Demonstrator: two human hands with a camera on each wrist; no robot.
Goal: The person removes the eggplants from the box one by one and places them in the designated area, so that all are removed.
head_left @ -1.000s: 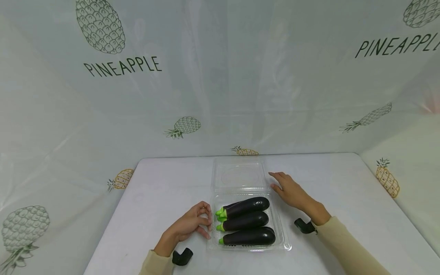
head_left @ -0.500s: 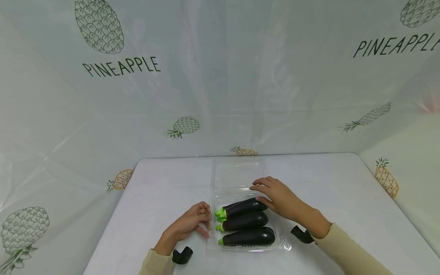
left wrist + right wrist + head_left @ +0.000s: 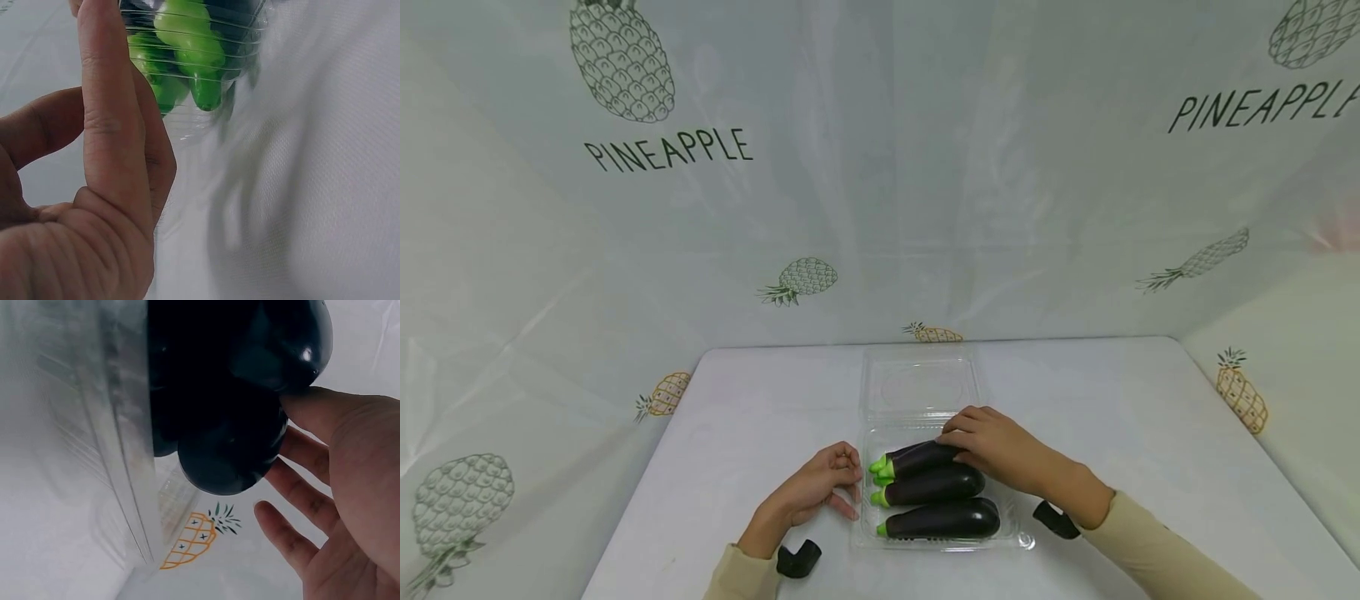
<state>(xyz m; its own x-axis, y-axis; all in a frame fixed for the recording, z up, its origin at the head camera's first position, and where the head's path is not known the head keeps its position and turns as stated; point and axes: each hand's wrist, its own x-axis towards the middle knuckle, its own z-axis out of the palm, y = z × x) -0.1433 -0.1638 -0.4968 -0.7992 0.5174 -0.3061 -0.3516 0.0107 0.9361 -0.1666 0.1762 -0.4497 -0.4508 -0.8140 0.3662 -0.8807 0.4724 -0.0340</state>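
Note:
A clear plastic clamshell box (image 3: 1011, 533) lies on the table with its lid (image 3: 921, 383) folded back. Several glossy dark eggplants lie in it, green stems to the left: a front one (image 3: 943, 519), a middle one (image 3: 934, 485) and the back ones. My right hand (image 3: 1003, 450) grips the rounded end of a back eggplant (image 3: 917, 457), thumb on the near side and fingers beyond, as the right wrist view of that eggplant (image 3: 231, 450) shows. My left hand (image 3: 816, 490), fingers loosely bent, rests beside the box's left edge, close to the green stems (image 3: 194, 44).
The white table (image 3: 760, 400) reaches back to a pineapple-printed sheet (image 3: 880, 167) that hangs behind and around it. Black wrist-camera mounts (image 3: 799, 558) sit beside both wrists, low over the table.
My right hand has moved left from beside the lid, over the box, and taken hold of a back eggplant's rounded end. The left hand has stayed in place.

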